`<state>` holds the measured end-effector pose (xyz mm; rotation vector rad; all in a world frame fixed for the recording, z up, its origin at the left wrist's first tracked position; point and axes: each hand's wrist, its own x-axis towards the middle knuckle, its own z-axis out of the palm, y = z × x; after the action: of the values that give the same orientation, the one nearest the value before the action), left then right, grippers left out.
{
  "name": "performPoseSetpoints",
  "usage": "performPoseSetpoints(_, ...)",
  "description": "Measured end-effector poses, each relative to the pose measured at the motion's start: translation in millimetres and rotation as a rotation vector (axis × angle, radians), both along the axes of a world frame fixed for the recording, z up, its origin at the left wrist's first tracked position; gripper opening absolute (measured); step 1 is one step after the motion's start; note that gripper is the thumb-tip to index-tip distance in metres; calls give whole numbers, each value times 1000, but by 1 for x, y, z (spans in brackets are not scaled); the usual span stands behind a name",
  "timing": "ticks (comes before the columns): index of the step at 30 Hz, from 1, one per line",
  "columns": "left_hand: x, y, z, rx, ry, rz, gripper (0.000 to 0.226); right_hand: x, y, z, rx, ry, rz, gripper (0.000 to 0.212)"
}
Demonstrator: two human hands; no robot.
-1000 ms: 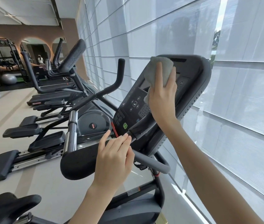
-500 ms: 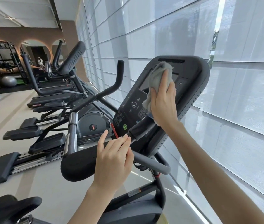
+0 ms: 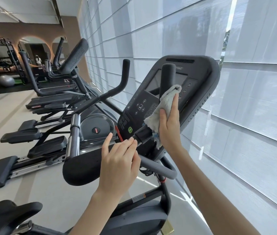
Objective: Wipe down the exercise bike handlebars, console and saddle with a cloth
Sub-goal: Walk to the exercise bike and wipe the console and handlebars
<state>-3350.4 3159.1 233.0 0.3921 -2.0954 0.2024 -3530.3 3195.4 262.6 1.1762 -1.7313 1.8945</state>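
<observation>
The exercise bike's dark console (image 3: 200,85) tilts toward me at centre right, with a screen and a keypad. My right hand (image 3: 169,128) presses a pale grey cloth (image 3: 162,107) against the console's lower right, beside an upright black handlebar grip (image 3: 168,73). My left hand (image 3: 119,160) rests on the padded black handlebar (image 3: 80,167) just below the console, fingers laid over it. The black saddle (image 3: 3,216) shows at the bottom left corner.
Several elliptical machines (image 3: 49,133) line the left side, with pedals sticking out over the pale floor. A wall of white window blinds (image 3: 253,116) runs along the right. A rack and a grey exercise ball (image 3: 6,81) stand far back left.
My right hand has slid the cloth down the console from the screen's top to the keypad area, uncovering the screen and the upright grip. My left hand has stayed on the handlebar.
</observation>
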Motion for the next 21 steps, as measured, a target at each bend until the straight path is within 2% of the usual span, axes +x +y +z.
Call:
performPoseSetpoints(3, 0, 0, 0, 7, -3, 0, 30, 18, 2, -20, 28, 46, 13, 58)
performPoseSetpoints(5, 0, 0, -1, 11, 2, -4, 30, 16, 5, -23, 98, 169, -46, 56)
performPoseSetpoints(10, 2, -1, -2, 25, 11, -28, 31, -25, 16, 29, 302, 851, -420, 47)
performPoseSetpoints(13, 4, -1, -2, 39, 10, -37, 32, -41, 12, 82, 346, 1088, -575, 43)
performPoseSetpoints(18, 5, 0, -3, 58, 11, -42, 31, -40, 13, 110, 377, 1304, -627, 25)
performPoseSetpoints(21, 7, 1, -3, 65, 8, -42, 32, -33, 17, 104, 386, 1372, -558, 23)
